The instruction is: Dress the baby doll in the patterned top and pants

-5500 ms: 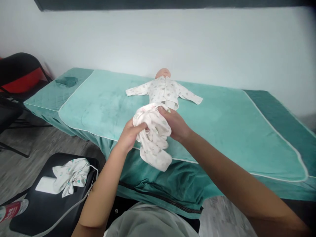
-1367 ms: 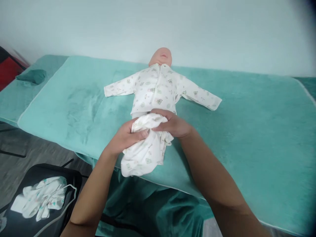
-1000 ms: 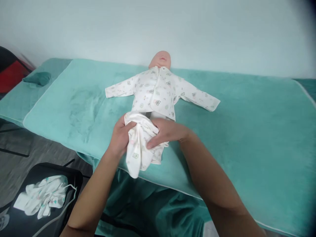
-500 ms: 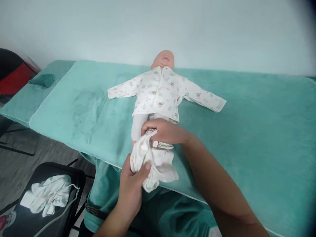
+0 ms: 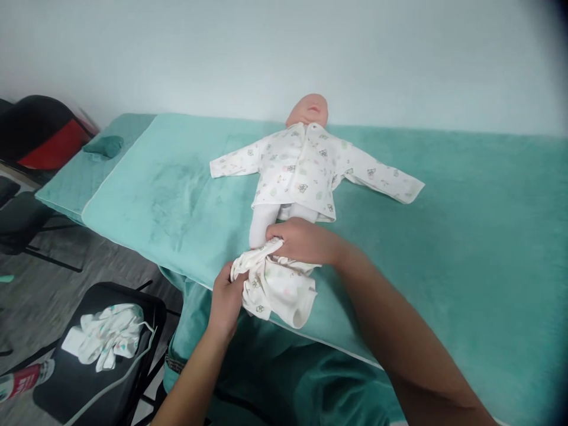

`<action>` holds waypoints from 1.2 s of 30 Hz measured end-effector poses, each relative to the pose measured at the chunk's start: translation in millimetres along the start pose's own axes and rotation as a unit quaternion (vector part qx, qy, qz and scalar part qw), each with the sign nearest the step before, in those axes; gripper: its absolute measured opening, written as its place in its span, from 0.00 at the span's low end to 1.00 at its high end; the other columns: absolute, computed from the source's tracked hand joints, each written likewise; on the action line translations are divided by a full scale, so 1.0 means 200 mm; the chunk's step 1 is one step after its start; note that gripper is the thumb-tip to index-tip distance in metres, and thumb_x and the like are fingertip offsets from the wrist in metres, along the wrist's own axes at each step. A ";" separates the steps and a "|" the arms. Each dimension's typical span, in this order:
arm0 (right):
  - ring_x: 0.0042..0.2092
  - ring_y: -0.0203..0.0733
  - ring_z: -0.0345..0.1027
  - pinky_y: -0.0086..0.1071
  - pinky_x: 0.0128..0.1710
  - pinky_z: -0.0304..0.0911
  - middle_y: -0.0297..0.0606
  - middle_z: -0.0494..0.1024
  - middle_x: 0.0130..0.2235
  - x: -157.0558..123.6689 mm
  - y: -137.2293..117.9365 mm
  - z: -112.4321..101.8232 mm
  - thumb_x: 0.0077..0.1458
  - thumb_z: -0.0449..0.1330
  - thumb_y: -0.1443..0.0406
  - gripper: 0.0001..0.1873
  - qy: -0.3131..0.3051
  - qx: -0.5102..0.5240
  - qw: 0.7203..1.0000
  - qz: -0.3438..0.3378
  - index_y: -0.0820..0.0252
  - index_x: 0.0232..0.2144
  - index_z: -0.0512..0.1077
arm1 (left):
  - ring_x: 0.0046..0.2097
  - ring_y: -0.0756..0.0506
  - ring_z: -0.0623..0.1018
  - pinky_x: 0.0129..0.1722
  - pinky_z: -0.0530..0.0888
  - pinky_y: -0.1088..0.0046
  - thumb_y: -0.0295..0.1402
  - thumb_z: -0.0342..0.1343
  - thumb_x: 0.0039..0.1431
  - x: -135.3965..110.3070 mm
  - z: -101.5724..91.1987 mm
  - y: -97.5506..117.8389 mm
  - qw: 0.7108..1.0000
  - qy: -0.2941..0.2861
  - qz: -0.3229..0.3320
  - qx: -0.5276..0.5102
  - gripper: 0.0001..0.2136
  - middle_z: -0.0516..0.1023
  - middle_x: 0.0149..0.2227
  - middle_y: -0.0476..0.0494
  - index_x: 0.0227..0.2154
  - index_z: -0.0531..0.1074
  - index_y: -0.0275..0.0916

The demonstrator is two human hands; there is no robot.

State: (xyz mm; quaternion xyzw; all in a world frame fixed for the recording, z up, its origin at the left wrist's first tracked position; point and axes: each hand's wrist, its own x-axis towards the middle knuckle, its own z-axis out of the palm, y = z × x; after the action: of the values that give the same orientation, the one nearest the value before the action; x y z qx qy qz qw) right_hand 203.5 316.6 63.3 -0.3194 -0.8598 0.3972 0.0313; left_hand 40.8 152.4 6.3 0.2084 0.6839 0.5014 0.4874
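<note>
A baby doll (image 5: 307, 109) lies on its back on the green-covered bed (image 5: 461, 254), wearing a white printed jacket (image 5: 293, 168) with both sleeves spread wide. White covering shows on its upper legs. Over its lower legs, at the bed's near edge, are bunched white printed baby pants (image 5: 284, 290). My left hand (image 5: 226, 299) grips the left side of their edge, fingers closed on the cloth. My right hand (image 5: 306, 239) is closed on the upper edge, close to the doll's legs. The doll's feet are hidden by the fabric.
A black chair (image 5: 48, 378) at lower left carries a crumpled white garment (image 5: 110, 334) and a pale cord. Near it is a bottle with a red label (image 5: 26, 378). A black and red chair (image 5: 53, 139) stands at far left, and a white wall (image 5: 266, 53) rises behind the bed.
My left hand has moved up and shifted its grip to the edge of the pants, spreading the opening sideways. The right hand keeps its hold. The view has swung slightly left.
</note>
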 end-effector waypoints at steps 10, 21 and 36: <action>0.33 0.39 0.68 0.32 0.33 0.53 0.33 0.77 0.31 -0.02 0.01 -0.01 0.57 0.62 0.61 0.05 -0.003 0.042 0.999 -0.027 0.57 0.32 0.74 | 0.44 0.45 0.79 0.46 0.73 0.70 0.43 0.67 0.57 -0.05 0.01 0.07 0.993 -0.077 -0.023 -0.091 0.20 0.83 0.46 0.45 0.50 0.77 0.41; 0.39 0.45 0.71 0.33 0.35 0.57 0.37 0.81 0.40 -0.02 0.07 -0.06 0.55 0.64 0.44 0.25 -0.056 0.078 0.995 -0.028 0.59 0.39 0.74 | 0.40 0.46 0.76 0.42 0.71 0.72 0.46 0.62 0.60 0.32 0.09 0.13 0.980 -0.035 0.194 0.040 0.15 0.80 0.39 0.47 0.41 0.75 0.39; 0.33 0.42 0.74 0.34 0.33 0.66 0.37 0.82 0.42 0.01 0.07 -0.03 0.57 0.65 0.56 0.18 -0.023 0.174 0.983 0.046 0.56 0.47 0.73 | 0.44 0.46 0.75 0.47 0.71 0.71 0.45 0.62 0.62 0.49 0.15 0.16 0.973 -0.060 0.221 0.021 0.14 0.78 0.42 0.47 0.44 0.75 0.42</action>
State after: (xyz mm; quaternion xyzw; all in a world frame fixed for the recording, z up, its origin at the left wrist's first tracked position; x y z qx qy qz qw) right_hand 211.6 327.8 57.9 -0.3394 -0.7623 0.5490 0.0479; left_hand 18.2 256.4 -10.5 0.3941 0.6010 0.5687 0.4001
